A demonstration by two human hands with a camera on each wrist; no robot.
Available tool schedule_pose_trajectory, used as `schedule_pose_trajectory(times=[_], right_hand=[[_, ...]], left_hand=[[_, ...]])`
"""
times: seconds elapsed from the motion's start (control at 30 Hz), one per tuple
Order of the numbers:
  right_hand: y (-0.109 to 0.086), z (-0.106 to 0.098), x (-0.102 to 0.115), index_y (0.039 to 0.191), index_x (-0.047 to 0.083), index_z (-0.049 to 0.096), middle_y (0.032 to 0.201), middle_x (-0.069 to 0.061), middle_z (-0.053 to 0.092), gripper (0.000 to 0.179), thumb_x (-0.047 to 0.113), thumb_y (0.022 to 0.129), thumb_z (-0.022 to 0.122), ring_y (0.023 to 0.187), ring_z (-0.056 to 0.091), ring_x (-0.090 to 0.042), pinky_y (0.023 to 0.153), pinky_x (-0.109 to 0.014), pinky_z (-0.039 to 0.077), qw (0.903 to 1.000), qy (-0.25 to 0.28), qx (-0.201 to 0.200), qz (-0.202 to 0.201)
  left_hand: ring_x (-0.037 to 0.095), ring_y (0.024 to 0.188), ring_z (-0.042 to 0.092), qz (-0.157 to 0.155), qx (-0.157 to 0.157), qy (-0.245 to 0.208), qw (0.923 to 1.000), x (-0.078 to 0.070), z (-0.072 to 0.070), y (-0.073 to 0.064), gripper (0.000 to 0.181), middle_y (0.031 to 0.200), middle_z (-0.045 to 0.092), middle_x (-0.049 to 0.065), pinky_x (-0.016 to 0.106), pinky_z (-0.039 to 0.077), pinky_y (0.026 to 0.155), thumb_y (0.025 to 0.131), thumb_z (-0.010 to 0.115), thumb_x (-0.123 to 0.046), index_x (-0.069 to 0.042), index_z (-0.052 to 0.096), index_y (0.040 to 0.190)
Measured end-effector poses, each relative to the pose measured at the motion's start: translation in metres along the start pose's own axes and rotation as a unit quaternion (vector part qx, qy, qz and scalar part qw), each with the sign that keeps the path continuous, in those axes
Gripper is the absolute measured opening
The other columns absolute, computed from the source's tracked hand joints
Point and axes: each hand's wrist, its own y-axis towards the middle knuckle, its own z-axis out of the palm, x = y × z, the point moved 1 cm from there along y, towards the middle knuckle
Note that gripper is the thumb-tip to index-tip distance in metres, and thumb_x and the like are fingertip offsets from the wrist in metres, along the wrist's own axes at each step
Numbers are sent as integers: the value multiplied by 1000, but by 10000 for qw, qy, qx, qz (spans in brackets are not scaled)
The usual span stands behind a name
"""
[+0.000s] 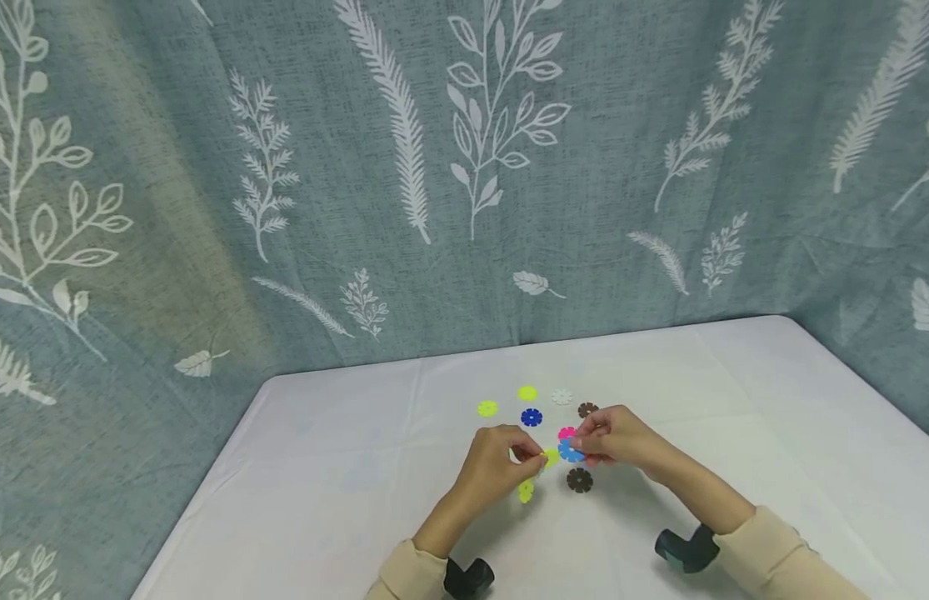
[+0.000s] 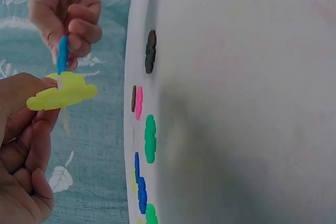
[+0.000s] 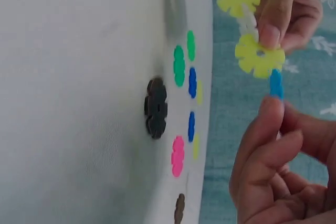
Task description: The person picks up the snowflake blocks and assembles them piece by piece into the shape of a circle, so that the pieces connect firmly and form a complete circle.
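Fingers (image 3: 270,31) pinching, left hand (image 1: 492,462) yellow disc (image 3: 257,64), right hand (image 1: 627,437) blue disc (image 3: 276,83), edges close, broad tabletop (image 1: 307,500) leftward

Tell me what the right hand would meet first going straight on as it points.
Probably the lower yellow disc in the right wrist view, on the chain the left hand holds: the blue disc in the right hand points at its edge. Whether they touch is unclear.

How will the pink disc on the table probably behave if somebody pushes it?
The pink disc lies flat, so it would probably slide rather than roll or tip. It looks thin, so it is likely light. Its notched outline looks crisp, suggesting stiff plastic, though I cannot be sure.
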Motion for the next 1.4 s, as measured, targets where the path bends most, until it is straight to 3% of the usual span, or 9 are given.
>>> schedule_pose_trajectory(times=[0.2, 0.37, 0.43, 0.6, 0.83, 0.93, 1.03, 1.27, 1.4], right_hand=[[-1, 4, 4, 88, -4, 59, 65, -1, 61, 14, 9, 85, 62, 57, 57, -9, 56, -24, 48, 9998, 88, -109, 171], [1, 10, 3, 88, -6, 59, 70, -4, 64, 14, 7, 85, 63, 59, 59, -8, 62, -25, 53, 9981, 510, -152, 306], [1, 12, 0, 88, -7, 59, 69, -3, 64, 13, 6, 85, 62, 59, 59, -7, 61, -24, 53, 9984, 496, -138, 222], [3, 13, -6, 88, -6, 59, 67, -1, 63, 16, 10, 86, 62, 60, 58, -7, 60, -23, 52, 9993, 215, 60, -313], [5, 15, -5, 88, -4, 59, 66, 1, 62, 22, 18, 85, 65, 62, 59, -9, 58, -22, 48, 9975, 391, 347, -484], [5, 15, -5, 92, -5, 60, 69, -3, 66, 26, 20, 84, 66, 63, 62, -11, 57, -21, 48, 9958, 531, 496, -556], [3, 10, -9, 102, -6, 63, 78, -10, 70, 32, 20, 84, 66, 67, 64, -10, 54, -21, 46, 9943, 468, 687, -670], [1, -6, -25, 104, -1, 68, 81, -6, 64, 33, 11, 74, 73, 59, 41, -6, 51, -18, 35, 9865, -658, 1081, -1037], [5, -6, -34, 101, 2, 70, 82, -5, 65, 32, 8, 71, 75, 60, 35, -7, 54, -18, 30, 9830, -874, 1182, -1097]], left_hand=[[1, 62, 55, 227, -107, 244, 9994, -4, 3, 0, 4, 67, 66, 1, 16, 44, 58, 76, 72, -8, -6, 71, 72], [4, 63, 55, 459, -377, 588, 9965, -5, 7, -3, 6, 65, 65, 0, 16, 40, 62, 75, 73, -8, -7, 70, 70], [4, 63, 56, 447, -236, 618, 9968, -5, 8, -3, 6, 66, 66, 0, 16, 40, 63, 75, 73, -8, -6, 70, 71], [2, 64, 56, -289, 473, -22, 9985, -5, 0, 5, 12, 71, 69, 4, 15, 43, 59, 77, 73, -15, -4, 72, 75], [3, 61, 49, -1513, 641, -817, 9830, 2, -5, 16, 19, 72, 67, 6, 17, 42, 56, 82, 68, -18, 0, 72, 80], [5, 60, 48, -1777, 832, -1269, 9723, 5, -3, 15, 17, 70, 65, 7, 18, 40, 55, 81, 68, -14, 3, 71, 79], [7, 62, 48, -2014, 787, -1371, 9667, 9, -3, 13, 17, 67, 62, 4, 19, 40, 55, 80, 69, -14, 3, 70, 76], [9, 63, 48, -2454, 529, -1412, 9576, 20, -10, 7, 24, 63, 58, -2, 21, 40, 56, 80, 70, -18, 4, 68, 73], [9, 64, 50, -2514, 570, -1541, 9538, 23, -10, 4, 26, 64, 61, 0, 22, 41, 60, 81, 69, -20, 5, 68, 74]])
